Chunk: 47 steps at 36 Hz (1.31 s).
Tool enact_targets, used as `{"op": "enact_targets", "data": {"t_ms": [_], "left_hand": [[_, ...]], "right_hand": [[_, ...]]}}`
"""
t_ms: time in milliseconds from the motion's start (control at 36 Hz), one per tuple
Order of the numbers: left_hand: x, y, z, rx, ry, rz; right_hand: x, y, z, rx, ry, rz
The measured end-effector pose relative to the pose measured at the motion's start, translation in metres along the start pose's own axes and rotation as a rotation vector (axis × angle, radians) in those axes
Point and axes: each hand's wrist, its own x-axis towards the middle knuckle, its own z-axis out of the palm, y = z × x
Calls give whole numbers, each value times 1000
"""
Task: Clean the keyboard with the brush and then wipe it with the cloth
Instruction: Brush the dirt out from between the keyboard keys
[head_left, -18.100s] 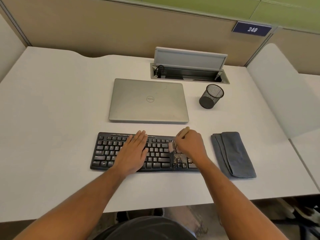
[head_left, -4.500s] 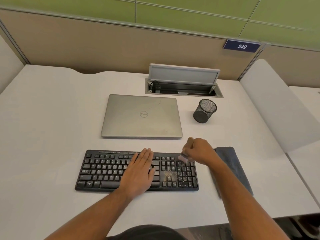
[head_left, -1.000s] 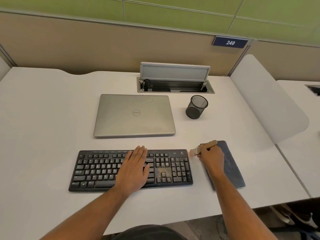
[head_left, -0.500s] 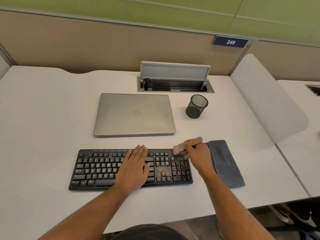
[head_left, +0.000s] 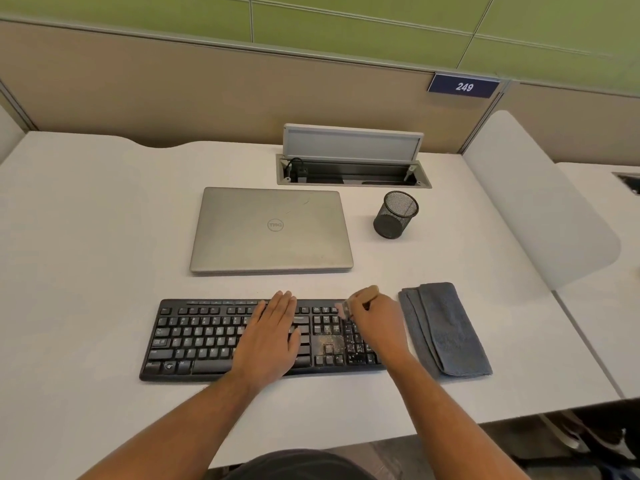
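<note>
A black keyboard point(head_left: 194, 341) lies near the desk's front edge, with brownish dust around its arrow keys. My left hand point(head_left: 268, 337) rests flat on the keyboard's middle, fingers straight. My right hand point(head_left: 375, 320) grips a small wooden-handled brush point(head_left: 369, 293) over the number pad; its pale bristles touch the pad's top rows. A folded grey cloth point(head_left: 446, 327) lies on the desk just right of the keyboard.
A closed silver laptop point(head_left: 272, 230) sits behind the keyboard. A black mesh pen cup point(head_left: 394, 220) stands to its right. An open cable box point(head_left: 353, 171) is set in the white desk point(head_left: 86, 254) at the back. A white divider panel point(head_left: 540, 209) stands on the right.
My right hand has carried the brush leftward from beside the cloth onto the number pad's top rows. The left hand has stayed flat on the keys.
</note>
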Motion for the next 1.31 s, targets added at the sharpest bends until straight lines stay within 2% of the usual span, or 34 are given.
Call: {"op": "enact_targets", "data": {"t_ms": [139,306,389,556,722,833,944,1083,1250,1306], "left_hand": [[0,0,-1,-7,3,1],[0,1,-1,-7,3,-2],[0,0,-2,-14,-10,-2],[-1,0,-2,-7,-8,-1],[-1,2,-4,-5,-10,0],[-1,2,-5,-12,-1,-4],[-1,2,-5,-16,-13,-1],[0,1,-5,-9,-27,-4],[-1,1,-6,5,-22,2],[-2,1,-5,-2,-18,0]], "right_hand": [[0,3,-8,-115,-113,58],[2,-5,-6,61,9,6],[-3,-2,0,-7,-33,-20],[4,0,-8,-125,-155,64],[3,-14,-2,82,-41,10],[-3,-9,9,20,-27,13],[4,-8,7,-69,-93,46],[3,-17,5,28,-16,-2],[5,-13,8,-98,-110,47],[7,-15,6,-97,-98,25]]}}
